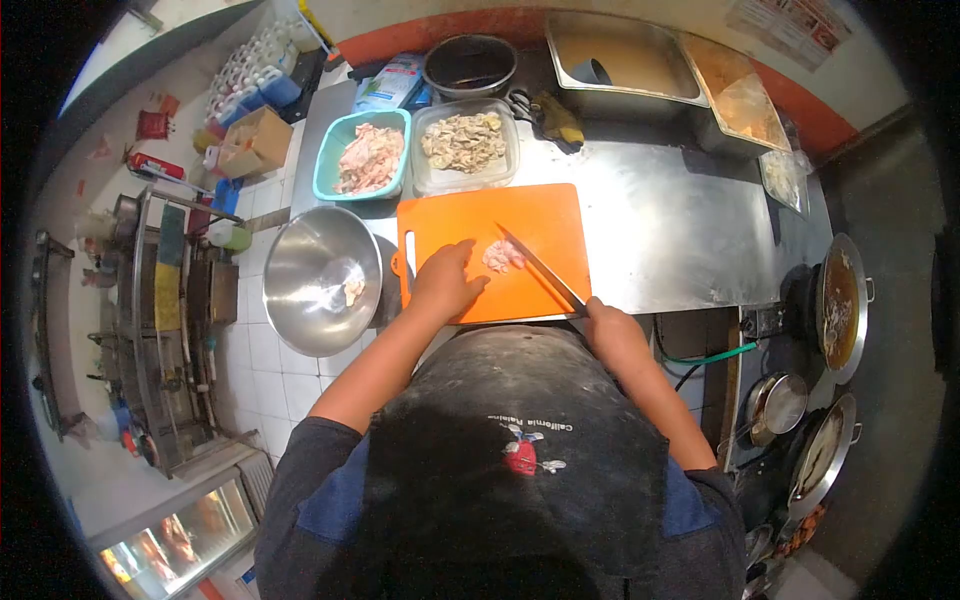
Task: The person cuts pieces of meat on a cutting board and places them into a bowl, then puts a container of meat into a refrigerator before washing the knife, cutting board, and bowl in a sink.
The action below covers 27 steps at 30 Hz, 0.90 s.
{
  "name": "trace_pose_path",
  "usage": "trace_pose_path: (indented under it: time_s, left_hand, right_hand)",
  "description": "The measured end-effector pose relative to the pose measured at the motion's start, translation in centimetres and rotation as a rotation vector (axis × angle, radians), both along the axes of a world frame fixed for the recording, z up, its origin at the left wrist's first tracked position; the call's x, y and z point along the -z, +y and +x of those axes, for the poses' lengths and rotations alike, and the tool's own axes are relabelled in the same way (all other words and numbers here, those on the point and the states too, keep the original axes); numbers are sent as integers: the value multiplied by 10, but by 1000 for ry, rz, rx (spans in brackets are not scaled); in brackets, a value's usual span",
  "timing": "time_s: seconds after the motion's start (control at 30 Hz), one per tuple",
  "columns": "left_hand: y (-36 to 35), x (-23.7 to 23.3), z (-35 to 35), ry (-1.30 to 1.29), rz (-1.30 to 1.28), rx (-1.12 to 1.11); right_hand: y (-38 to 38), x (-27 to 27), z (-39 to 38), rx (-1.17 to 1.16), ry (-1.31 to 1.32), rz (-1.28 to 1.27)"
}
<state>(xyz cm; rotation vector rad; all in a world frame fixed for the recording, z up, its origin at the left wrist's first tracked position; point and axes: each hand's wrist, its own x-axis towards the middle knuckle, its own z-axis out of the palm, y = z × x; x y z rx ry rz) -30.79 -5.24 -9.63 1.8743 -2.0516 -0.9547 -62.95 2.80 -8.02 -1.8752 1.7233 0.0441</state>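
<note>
My right hand is wrapped round the handle of a long kitchen knife at the near right of an orange cutting board. The blade slants up and left across the board, just right of a small heap of pale pink raw meat pieces. My left hand rests over the left part of the board, left of the meat, with fingers apart and nothing in them. A steel mixing bowl stands left of the board, with a small bit of pale meat inside.
Behind the board are a turquoise tub of raw meat and a clear container of greyish pieces. Steel trays line the wall on the steel table. Pans, including one of oil, stand at the right. A fire extinguisher is far left.
</note>
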Motion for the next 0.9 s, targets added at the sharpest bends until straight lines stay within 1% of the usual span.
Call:
trace_pose_path:
  time_s: [0.03, 0.1, 0.13, 0.2, 0.23, 0.3, 0.33, 0.4, 0.43, 0.5, 0.57, 0.63, 0.7, 0.73, 0.8, 0.9]
  left_hand:
    - [-1, 5, -3, 0, -1, 2]
    - [-6, 18, -12, -48, -270, 184]
    - [-10, 17, -20, -48, -273, 181]
    - [-20, 15, -37, -140, -297, 369]
    - [-26, 16, -42, -139, -304, 363]
    - [-37, 20, -46, -122, -185, 458]
    - [-40, 22, -43, -121, -191, 445]
    - [-45, 22, -28, 26, -29, 418]
    - [-46, 13, -18, 22, -32, 408]
    - [-51, -11, 8, 142, -279, 242]
    - [-61, -44, 43, 222, -478, 43]
    - [-77, -82, 75, 178, -658, -110]
    - [-92, -105, 107, 239, -554, -244]
    - [-99, -106, 124, 237, -558, -261]
    - [-108, -107, 153, -25, -523, -329]
    - [-95, -98, 185, 15, -577, -376]
  right_hand:
    - [1, 0, -3, 2, 0, -1]
    - [3, 1, -15, 87, -44, -91]
    - [3, 1, -22, 84, -44, -95]
    - [6, -2, -38, 199, -27, -162]
    - [9, -2, -45, 193, -25, -169]
    - [15, 0, -56, 239, -38, -178]
    - [17, -1, -57, 257, -21, -142]
    - [22, 3, -62, 253, -43, -137]
    - [27, 8, -63, 271, -67, -123]
    - [32, 9, -61, 261, -63, -153]
    - [36, 2, -55, 283, -73, -113]
    - [35, 0, -51, 276, -84, -97]
    - [32, 0, -44, 255, -90, -81]
    - [29, 2, -41, 227, -72, -88]
    - [20, 1, -31, 183, -52, -97]
    - [12, -1, -10, 141, -32, -126]
